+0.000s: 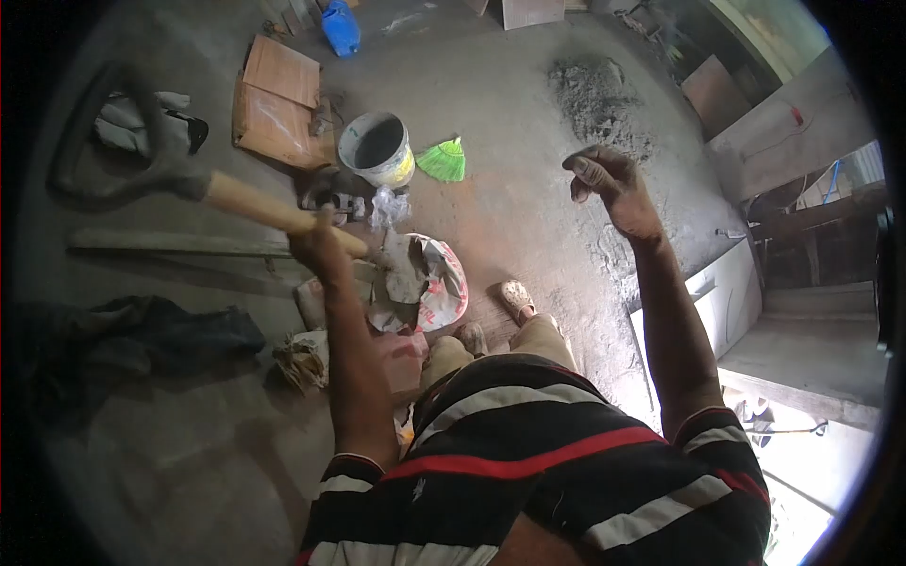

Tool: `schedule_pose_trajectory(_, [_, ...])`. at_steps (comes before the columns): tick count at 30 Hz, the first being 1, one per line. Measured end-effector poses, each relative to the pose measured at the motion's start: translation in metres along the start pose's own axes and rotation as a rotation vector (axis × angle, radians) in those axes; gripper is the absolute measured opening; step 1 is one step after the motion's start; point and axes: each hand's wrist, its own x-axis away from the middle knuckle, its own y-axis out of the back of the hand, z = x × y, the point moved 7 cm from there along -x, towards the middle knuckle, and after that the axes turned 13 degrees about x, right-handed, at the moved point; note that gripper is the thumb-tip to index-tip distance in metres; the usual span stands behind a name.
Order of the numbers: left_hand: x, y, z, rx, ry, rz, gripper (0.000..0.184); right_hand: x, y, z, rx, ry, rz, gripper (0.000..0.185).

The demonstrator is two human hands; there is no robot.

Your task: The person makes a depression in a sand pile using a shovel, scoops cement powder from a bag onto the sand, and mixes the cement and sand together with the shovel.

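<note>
Left hand is gripping wooden shaft of shovel, fingers wrapping closed around it; black handle is extending toward upper left, lower end reaching over open bag. Right hand is hovering above floor, fingers curling inward, narrow, thumb near fingertips. Bucket is standing beyond bag, green broom head lying just beside it. Grey powder pile is lying beyond right hand.
</note>
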Motion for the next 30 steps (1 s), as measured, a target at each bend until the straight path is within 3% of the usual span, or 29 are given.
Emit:
schedule_pose_trajectory(2, [-0.021, 0.031, -0.007, -0.131, -0.019, -0.115, 0.051, 0.011, 0.001, -0.018, 0.032, -0.061, -0.006, 0.038])
schedule_pose_trajectory(4, [-0.051, 0.057, -0.003, -0.016, 0.031, -0.207, 0.053, 0.019, -0.003, -0.05, 0.058, -0.113, -0.014, 0.038])
schedule_pose_trajectory(7, [-0.074, 0.084, -0.018, -0.082, 0.116, -0.239, 0.054, 0.039, -0.007, -0.115, 0.022, -0.236, -0.017, 0.036])
schedule_pose_trajectory(10, [-0.095, 0.099, -0.033, -0.091, 0.072, -0.207, 0.053, 0.068, -0.009, -0.175, -0.05, -0.428, -0.07, 0.035])
schedule_pose_trajectory(12, [-0.086, 0.094, -0.059, 0.0, 0.153, -0.32, 0.051, 0.091, -0.01, -0.208, -0.091, -0.581, -0.095, 0.035])
schedule_pose_trajectory(14, [-0.094, 0.094, -0.074, 0.067, 0.115, -0.347, 0.047, 0.106, -0.012, -0.232, -0.081, -0.639, -0.093, 0.036])
schedule_pose_trajectory(16, [-0.111, 0.097, -0.089, -0.075, 0.134, -0.237, 0.043, 0.117, -0.012, -0.248, -0.065, -0.704, -0.092, 0.037])
schedule_pose_trajectory(18, [-0.124, 0.091, -0.093, 0.075, 0.199, -0.263, 0.04, 0.122, -0.012, -0.263, -0.075, -0.742, -0.049, 0.039])
schedule_pose_trajectory(19, [-0.12, 0.082, -0.107, 0.022, -0.01, -0.126, 0.039, 0.123, -0.013, -0.274, -0.049, -0.74, -0.022, 0.04])
schedule_pose_trajectory(21, [-0.127, 0.061, -0.112, 0.0, -0.098, 0.006, 0.039, 0.123, -0.003, -0.294, -0.051, -0.769, -0.021, 0.039])
schedule_pose_trajectory(24, [-0.134, -0.013, -0.107, 0.073, 0.225, -0.175, 0.038, 0.111, 0.022, -0.319, -0.051, -0.769, -0.013, 0.038])
schedule_pose_trajectory(25, [-0.145, -0.04, -0.096, 0.153, 0.287, -0.127, 0.037, 0.107, 0.032, -0.329, -0.046, -0.783, 0.005, 0.039])
schedule_pose_trajectory(30, [-0.115, -0.227, -0.056, 0.195, 0.279, 0.067, 0.038, 0.082, 0.12, -0.391, -0.029, -0.837, 0.076, 0.042])
